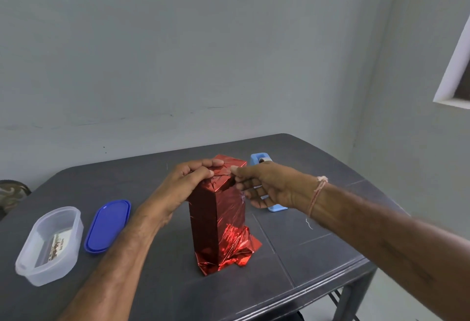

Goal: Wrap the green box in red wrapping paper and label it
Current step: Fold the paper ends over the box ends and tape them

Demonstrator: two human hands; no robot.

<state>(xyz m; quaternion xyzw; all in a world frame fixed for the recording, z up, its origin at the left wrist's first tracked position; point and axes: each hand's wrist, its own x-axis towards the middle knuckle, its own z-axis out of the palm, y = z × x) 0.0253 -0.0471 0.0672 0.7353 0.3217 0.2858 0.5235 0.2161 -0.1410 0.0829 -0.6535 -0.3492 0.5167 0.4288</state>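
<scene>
Resting inside clear tub: printed card.

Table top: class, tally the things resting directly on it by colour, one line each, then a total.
Red: 1, the wrapped box
Blue: 2, the lid and the tape dispenser
Clear: 1, the container
Total: 4

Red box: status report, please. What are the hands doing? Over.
Left hand holds top folds of paper down. Right hand pinches paper at top edge. Box upright, bottom paper loose. Nothing in the way.
</scene>
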